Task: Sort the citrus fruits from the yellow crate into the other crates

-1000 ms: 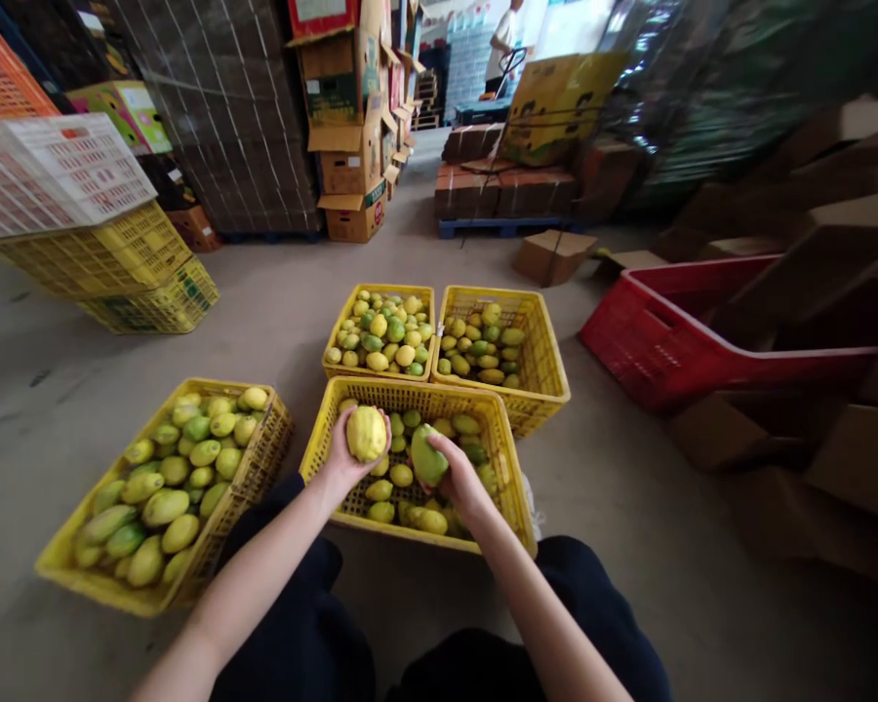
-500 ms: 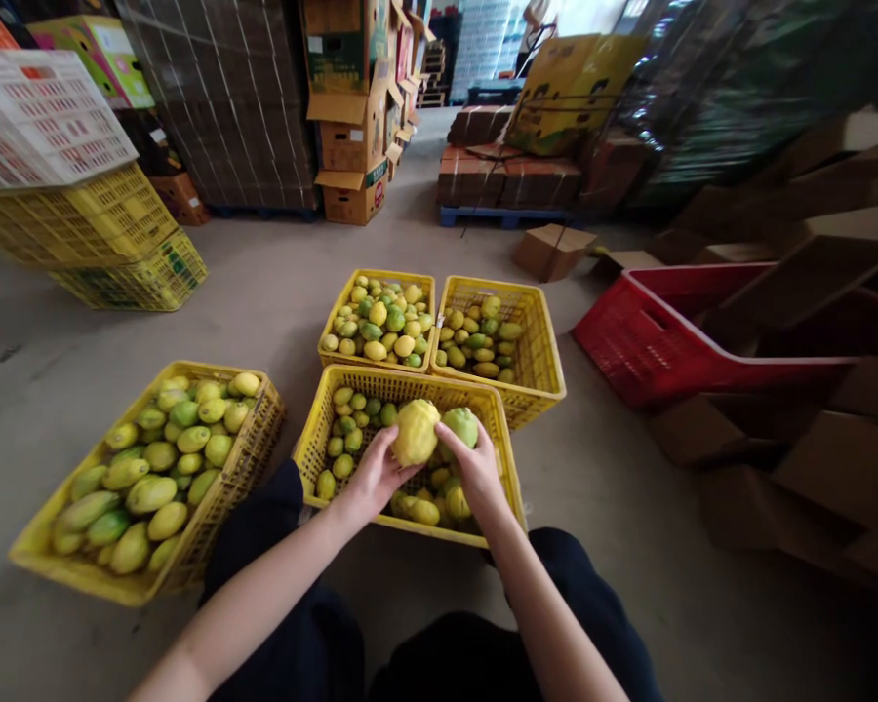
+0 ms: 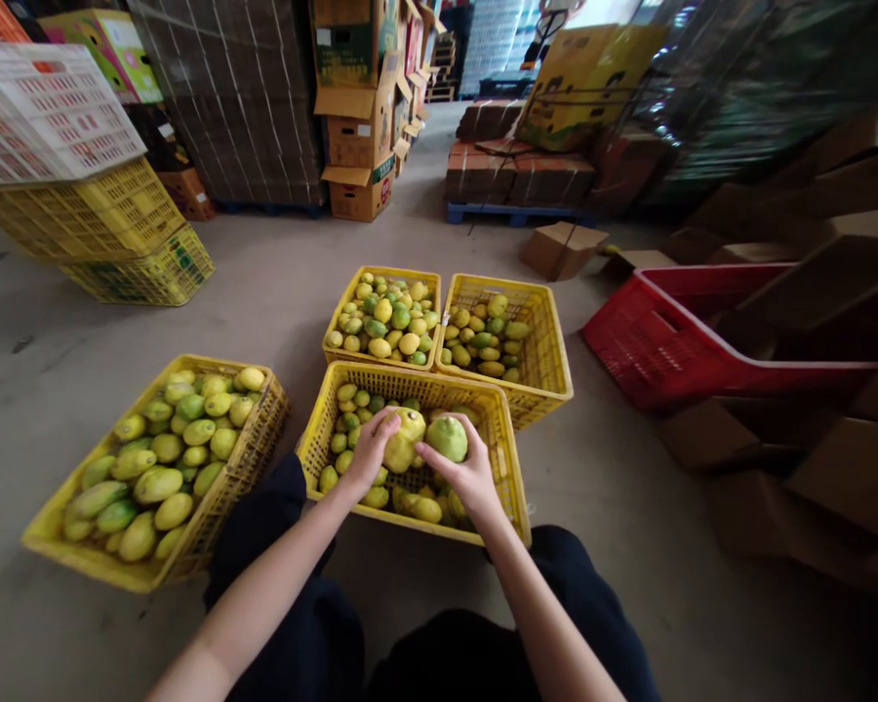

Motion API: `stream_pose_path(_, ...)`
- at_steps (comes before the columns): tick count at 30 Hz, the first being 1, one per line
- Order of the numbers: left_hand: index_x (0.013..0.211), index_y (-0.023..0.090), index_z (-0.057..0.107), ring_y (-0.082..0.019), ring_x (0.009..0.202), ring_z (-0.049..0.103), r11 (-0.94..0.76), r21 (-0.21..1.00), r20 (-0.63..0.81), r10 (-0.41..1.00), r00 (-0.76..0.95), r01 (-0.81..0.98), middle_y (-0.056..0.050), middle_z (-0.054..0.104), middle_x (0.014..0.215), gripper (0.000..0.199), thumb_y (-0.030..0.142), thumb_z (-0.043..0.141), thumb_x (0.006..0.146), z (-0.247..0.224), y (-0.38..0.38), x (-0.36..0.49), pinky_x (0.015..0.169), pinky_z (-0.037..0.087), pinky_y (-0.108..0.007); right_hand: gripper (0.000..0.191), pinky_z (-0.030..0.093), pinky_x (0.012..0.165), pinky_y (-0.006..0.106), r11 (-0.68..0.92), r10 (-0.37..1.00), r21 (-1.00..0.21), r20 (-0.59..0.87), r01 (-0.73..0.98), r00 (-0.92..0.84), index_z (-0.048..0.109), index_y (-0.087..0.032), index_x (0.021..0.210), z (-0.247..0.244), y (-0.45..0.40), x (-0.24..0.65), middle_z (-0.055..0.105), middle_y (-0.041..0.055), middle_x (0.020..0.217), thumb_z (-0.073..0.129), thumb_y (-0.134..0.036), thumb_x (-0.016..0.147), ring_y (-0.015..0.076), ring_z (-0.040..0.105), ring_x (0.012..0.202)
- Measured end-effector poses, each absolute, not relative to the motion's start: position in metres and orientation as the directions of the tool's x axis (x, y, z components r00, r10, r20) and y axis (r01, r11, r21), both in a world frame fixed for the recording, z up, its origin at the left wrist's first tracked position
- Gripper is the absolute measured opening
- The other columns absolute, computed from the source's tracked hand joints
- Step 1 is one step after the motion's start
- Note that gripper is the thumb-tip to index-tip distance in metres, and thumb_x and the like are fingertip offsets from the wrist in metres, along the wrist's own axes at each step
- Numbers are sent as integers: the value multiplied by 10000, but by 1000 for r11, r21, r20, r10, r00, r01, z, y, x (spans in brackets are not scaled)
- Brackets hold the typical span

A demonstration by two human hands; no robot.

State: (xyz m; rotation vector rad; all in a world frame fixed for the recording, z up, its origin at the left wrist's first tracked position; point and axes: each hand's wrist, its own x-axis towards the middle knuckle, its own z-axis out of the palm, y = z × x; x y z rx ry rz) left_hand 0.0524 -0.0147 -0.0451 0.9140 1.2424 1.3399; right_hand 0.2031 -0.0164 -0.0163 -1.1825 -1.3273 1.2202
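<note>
My left hand [image 3: 368, 455] is closed around a big, bumpy yellow lemon [image 3: 404, 444]. In my right hand [image 3: 474, 476] is a rounder, pale green lemon [image 3: 448, 439], with the thumb reaching toward the yellow one. Both fruits are held side by side above the near yellow crate [image 3: 508, 458]. Smaller yellow and green lemons [image 3: 425, 509] lie inside that crate, partly hidden by my hands. Its far wall almost touches two more yellow crates.
Behind stand a well-filled lemon crate [image 3: 329, 353] and a partly filled one [image 3: 548, 341]. A full crate [image 3: 36, 536] sits by my left knee. To the right are a red crate [image 3: 621, 341] and loose cardboard [image 3: 841, 468]. Stacked crates [image 3: 109, 214] rise at the left.
Both lemons have turned and come down slightly, the yellow one shifting left. My left fingers now reach over the top of the yellow lemon, and the green one shows more in my right hand.
</note>
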Motion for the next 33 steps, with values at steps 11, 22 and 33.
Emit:
stream_pose_path(11,861,188,725,-232,1035,608,16,975,-60,979,-196,-221,-63,714,952,370,482,501,845,-42,-14,52,928,437,-295,416,468,626,259,89,991,-996,86,29,-100,563,-227,886,-16,-15,203,576,-20,765,814,-374,588,153,525,699)
stream_pose_path(22,982,177,656,-208,773,689,349,518,-600,799,-41,-781,-47,695,788,347,469,497,882,-19,-2,53,673,566,-302,360,402,441,235,-342,939,-791,-306,-507,-157,556,-228,837,-25,-6,190,604,-33,725,730,-483,651,144,560,608)
stream_pose_path(33,1069,140,627,-227,783,691,245,374,-462,886,49,-895,-84,698,866,441,519,509,878,-5,-11,48,818,570,-436,379,358,369,226,-241,969,-757,-219,-607,-111,530,-230,799,-20,-6,186,566,-71,608,793,-427,610,101,492,432)
